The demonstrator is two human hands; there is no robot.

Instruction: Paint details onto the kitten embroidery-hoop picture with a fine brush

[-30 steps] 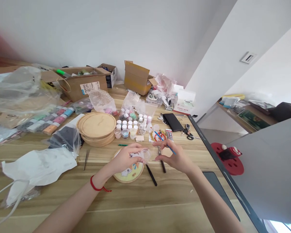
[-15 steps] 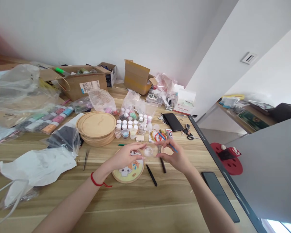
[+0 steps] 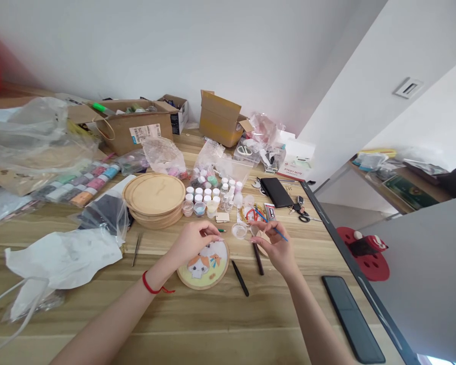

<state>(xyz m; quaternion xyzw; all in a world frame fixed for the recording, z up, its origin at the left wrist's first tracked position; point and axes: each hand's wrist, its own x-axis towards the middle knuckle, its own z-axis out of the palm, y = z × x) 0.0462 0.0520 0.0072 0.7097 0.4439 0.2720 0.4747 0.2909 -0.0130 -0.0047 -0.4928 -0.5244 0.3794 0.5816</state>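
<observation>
My right hand (image 3: 275, 249) has its thumb and fingers closed on a small clear plastic cup (image 3: 239, 231), whose round lid seems to stand beside it. A thin blue stick (image 3: 280, 234) is tucked between the same hand's fingers. To the left, my left hand (image 3: 193, 244) is pinched, with the fingertips together above the upper edge of a round hooped picture (image 3: 198, 271). The picture shows an orange-and-white cat on yellow. Whether the left fingertips hold anything small is not visible. Black tweezers (image 3: 239, 278) lie to the right of the picture.
Several white-capped jars (image 3: 198, 195) stand behind my hands, beside stacked round wooden boards (image 3: 154, 195). A dark stick (image 3: 258, 259) lies below my right hand. At right are a phone (image 3: 352, 318), a black wallet (image 3: 276, 192) and scissors (image 3: 304, 217). Cardboard boxes (image 3: 220, 119) line the wall.
Both hands were at the clear cup. My left hand has come away from it to the left, while the cup stays with my right hand. The view has shifted slightly.
</observation>
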